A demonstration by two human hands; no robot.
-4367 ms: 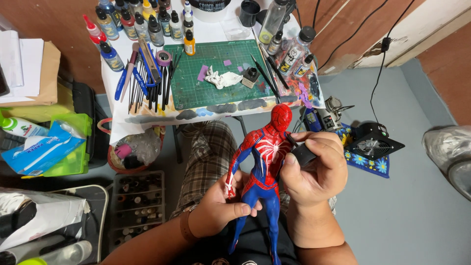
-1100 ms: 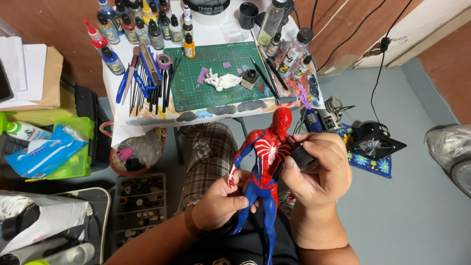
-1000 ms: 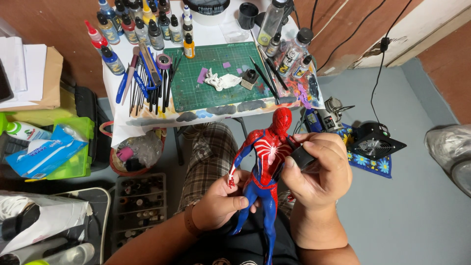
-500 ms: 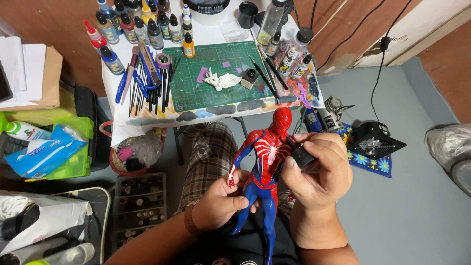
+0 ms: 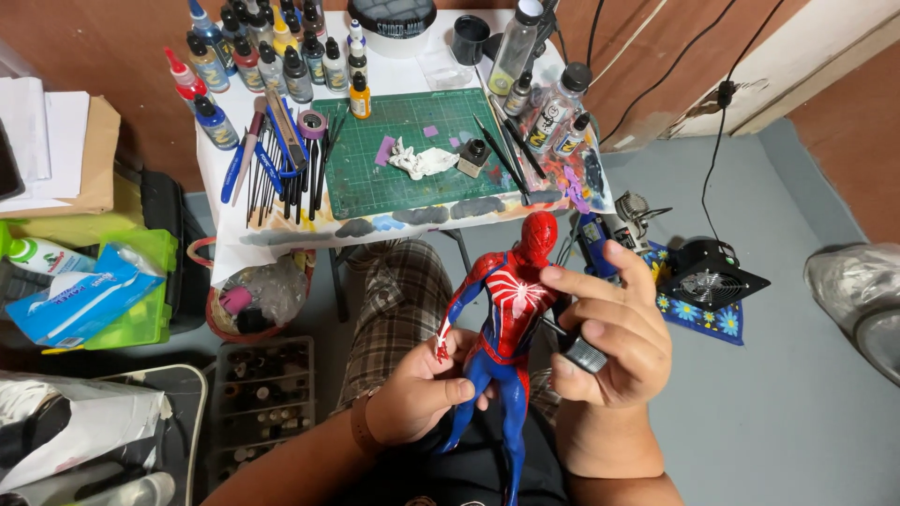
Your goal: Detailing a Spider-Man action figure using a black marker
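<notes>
Your left hand (image 5: 422, 394) pinches the red-and-blue figure (image 5: 502, 319) at the hips, above your lap. Your right hand (image 5: 609, 328) grips a small dark tool (image 5: 583, 354), fingers on the chest. Risk: a slipped pinch drops it to the floor.

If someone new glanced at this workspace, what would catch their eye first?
Most striking is the red and blue action figure at centre, gripped at the hips by the left hand, with the right hand at its shoulder. Behind it on the white table lies a green cutting mat, with rows of paint bottles at the far edge.
</notes>
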